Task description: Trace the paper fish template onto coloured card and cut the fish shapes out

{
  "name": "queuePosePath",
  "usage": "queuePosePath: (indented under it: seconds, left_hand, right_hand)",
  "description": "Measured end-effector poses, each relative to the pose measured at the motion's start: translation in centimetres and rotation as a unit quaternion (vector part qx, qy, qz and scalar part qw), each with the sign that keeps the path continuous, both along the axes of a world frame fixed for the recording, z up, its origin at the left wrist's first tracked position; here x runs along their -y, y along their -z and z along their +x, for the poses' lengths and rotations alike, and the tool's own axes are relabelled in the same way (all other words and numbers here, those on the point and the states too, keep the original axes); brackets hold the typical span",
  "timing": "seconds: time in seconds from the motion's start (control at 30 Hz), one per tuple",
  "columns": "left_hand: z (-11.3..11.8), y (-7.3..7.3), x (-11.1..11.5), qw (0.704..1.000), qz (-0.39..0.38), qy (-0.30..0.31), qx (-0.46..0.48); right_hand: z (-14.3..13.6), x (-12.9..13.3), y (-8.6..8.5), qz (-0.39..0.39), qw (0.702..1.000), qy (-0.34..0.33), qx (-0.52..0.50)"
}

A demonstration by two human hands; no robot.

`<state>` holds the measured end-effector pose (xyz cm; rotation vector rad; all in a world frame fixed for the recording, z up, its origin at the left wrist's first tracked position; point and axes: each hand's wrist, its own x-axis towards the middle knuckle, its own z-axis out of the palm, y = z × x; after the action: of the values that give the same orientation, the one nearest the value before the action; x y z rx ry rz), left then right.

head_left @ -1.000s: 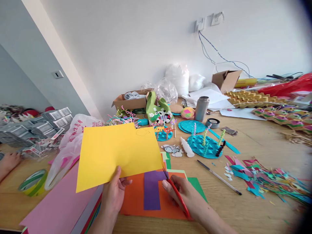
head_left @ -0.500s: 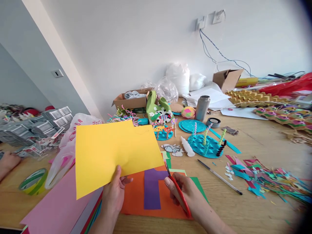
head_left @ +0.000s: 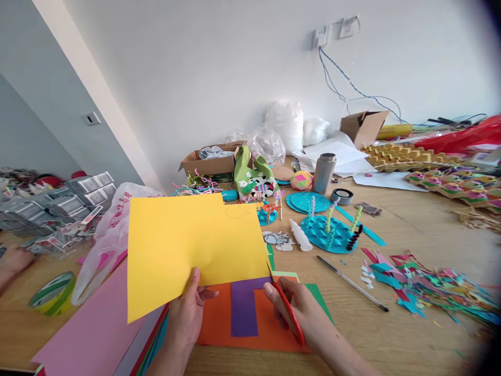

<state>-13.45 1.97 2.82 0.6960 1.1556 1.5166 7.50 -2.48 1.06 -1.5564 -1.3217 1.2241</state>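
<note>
My left hand (head_left: 188, 308) grips a large yellow sheet (head_left: 191, 240) by its lower edge, thumb on top. The sheet has a notch at its top right and a faint pencil outline near that corner. Red-handled scissors (head_left: 289, 313) are in my right hand (head_left: 295, 305), their tips at the sheet's lower right corner. Under both hands lie an orange sheet (head_left: 217, 324) and a purple piece (head_left: 243, 310), with green paper (head_left: 319, 300) showing at the right.
A pen (head_left: 352, 283) and paper scraps (head_left: 422, 284) lie right. Behind are a glue bottle (head_left: 300, 236), blue discs (head_left: 331, 235), tape (head_left: 342, 197) and a metal bottle (head_left: 324, 174). Coloured sheets (head_left: 90, 324), green-yellow tape (head_left: 52, 293) and another person's hand (head_left: 15, 261) are left.
The yellow sheet has shifted slightly right with my left hand, showing more of the pencil outline. My right hand and the scissors have barely moved.
</note>
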Motion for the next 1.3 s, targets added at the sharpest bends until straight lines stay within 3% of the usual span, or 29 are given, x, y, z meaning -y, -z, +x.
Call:
queuePosePath:
  seconds: [0.23,0.63,1.3]
  left_hand:
    - [0.1,0.2,0.2,1.0,0.001,0.018,0.004]
    - [0.5,0.4,0.4,1.0,0.0,0.019,0.006]
    - [1.4,0.4,0.9,1.0,0.006,0.003,-0.019]
  right_hand:
    - [0.2,-0.3,-0.1,-0.002,1.0,0.017,-0.01]
    - [0.0,-0.2,-2.1,-0.027,0.997,0.05,-0.052]
    - [0.4,-0.5,-1.2,-0.008,0.994,0.058,-0.093]
